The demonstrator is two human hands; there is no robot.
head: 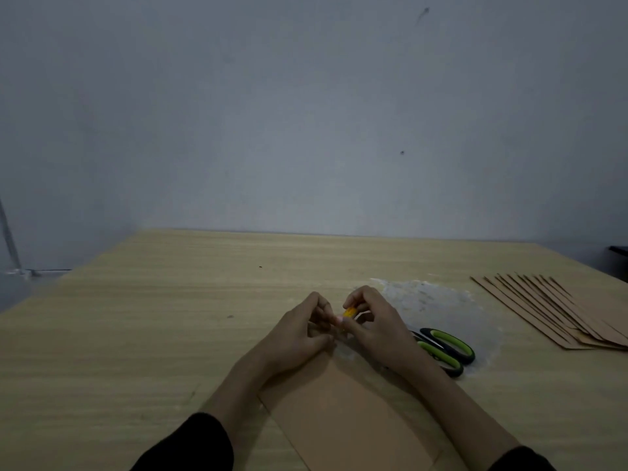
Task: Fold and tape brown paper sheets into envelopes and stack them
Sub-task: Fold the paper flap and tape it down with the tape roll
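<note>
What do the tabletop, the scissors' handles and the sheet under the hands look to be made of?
Tabletop: pale wood or wood-look laminate, matte, with straight grain lines; which one is unclear. Scissors: handles look like moulded plastic, black with lime-green inserts, slightly glossy. Brown sheet: matte kraft-type paper, flat, with a crisp straight edge.

Folded sheet [343,416] on table [136,334], near edge; scissors [445,350] right of it; envelope stack [557,314] far right.
</note>
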